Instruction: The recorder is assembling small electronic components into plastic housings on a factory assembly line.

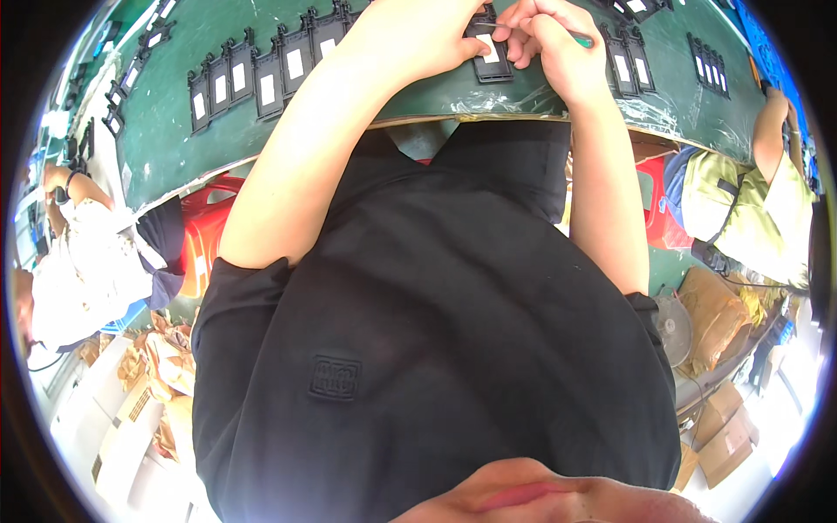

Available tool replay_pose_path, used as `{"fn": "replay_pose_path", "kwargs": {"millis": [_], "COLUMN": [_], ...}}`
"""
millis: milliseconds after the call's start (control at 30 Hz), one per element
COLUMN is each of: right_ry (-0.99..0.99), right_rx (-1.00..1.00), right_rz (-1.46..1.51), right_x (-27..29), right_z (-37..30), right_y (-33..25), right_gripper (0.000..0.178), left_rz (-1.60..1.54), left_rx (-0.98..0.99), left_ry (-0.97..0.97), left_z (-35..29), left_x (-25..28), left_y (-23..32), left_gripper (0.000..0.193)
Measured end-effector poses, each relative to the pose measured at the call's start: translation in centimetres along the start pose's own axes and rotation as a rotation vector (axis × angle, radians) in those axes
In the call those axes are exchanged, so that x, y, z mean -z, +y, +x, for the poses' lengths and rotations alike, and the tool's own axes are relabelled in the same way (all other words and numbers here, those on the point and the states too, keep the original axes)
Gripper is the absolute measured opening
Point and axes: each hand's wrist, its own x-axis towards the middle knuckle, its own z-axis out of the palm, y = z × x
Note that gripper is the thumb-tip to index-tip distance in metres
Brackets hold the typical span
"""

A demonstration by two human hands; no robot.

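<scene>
My left hand [440,39] is at the table's top edge of the view, its thumb pressed on a black rectangular plastic part [495,75] with a white label [488,50]. Its other fingers are partly cut off by the frame, but they close around the part's upper left side. From the right, my right hand [562,48] grips a thin tool [582,39] with a green handle end. The tool's slim metal shaft points left over the upper end of the part. Its exact kind is too small to tell.
Rows of similar black parts [231,74] lie left on the green table [418,103]; more [628,63] lie right. One person [83,270] sits at left, another [750,205] at right. Red stools [202,235], crumpled brown paper [161,366] and cardboard boxes [724,436] are around.
</scene>
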Motion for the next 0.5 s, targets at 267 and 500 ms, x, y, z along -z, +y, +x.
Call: {"fn": "replay_pose_path", "kwargs": {"millis": [267,500], "right_ry": [0.027,0.124], "right_rx": [0.010,0.124], "right_rz": [-0.237,-0.335], "right_x": [-0.3,-1.2], "right_z": [0.1,-2.3], "right_y": [0.4,0.5], "right_gripper": [0.024,0.015], "left_rz": [0.002,0.115], "left_rx": [-0.076,-0.102], "left_ry": [0.051,0.319], "left_z": [-1.1,-9.8], "left_x": [0.7,4.9], "left_y": [0.6,-2.5], "left_gripper": [0.024,0.031]}}
